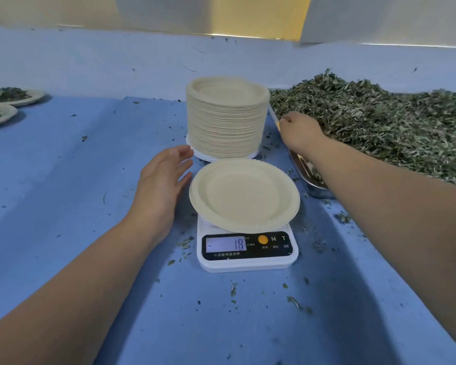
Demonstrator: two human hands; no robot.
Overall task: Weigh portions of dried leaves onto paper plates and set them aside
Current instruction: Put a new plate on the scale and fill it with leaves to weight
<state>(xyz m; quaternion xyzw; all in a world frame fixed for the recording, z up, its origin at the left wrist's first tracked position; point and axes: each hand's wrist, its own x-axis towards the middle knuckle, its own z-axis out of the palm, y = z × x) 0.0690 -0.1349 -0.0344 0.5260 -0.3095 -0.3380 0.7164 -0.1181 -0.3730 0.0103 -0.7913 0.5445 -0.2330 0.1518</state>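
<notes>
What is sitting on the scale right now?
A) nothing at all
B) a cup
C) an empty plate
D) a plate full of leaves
C: the plate on the scale is bare inside, and the leaves lie in a pile off to the right.

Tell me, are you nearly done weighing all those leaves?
Not nearly. Done: two filled plates sit at the far left. In hand: an empty plate rests on the scale, the right hand reaches into the leaf pile, and the left hand is open beside that plate. Left: a tall plate stack and most of the pile.
</notes>
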